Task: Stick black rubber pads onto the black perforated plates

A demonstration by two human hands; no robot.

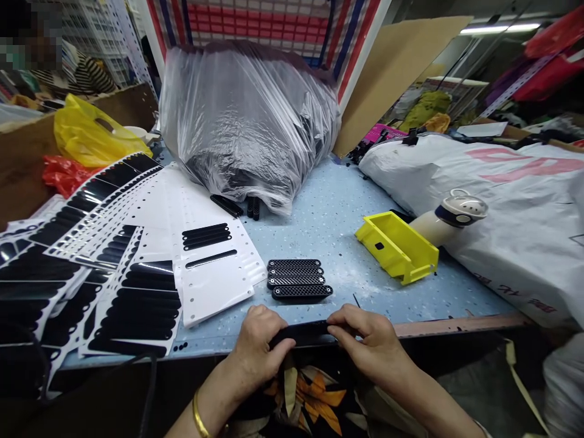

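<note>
My left hand [260, 340] and my right hand [365, 334] grip a long black bar [301, 333] at its two ends, just over the table's front edge. In front of them, on the blue speckled table [319, 225], lies a neat stack of several black perforated bars [296, 280]. To the left, white sheets with black oblong strips [210, 274] fan out across the table. The middle of the held bar shows between my hands, and its ends are hidden by my fingers.
A bulging clear plastic bag of black parts [246, 121] stands at the back. A yellow plastic tray [396, 246] lies on its side at right, beside a white cylindrical appliance [449, 213] and a large white sack [502, 207]. A person [77, 76] sits at far upper left.
</note>
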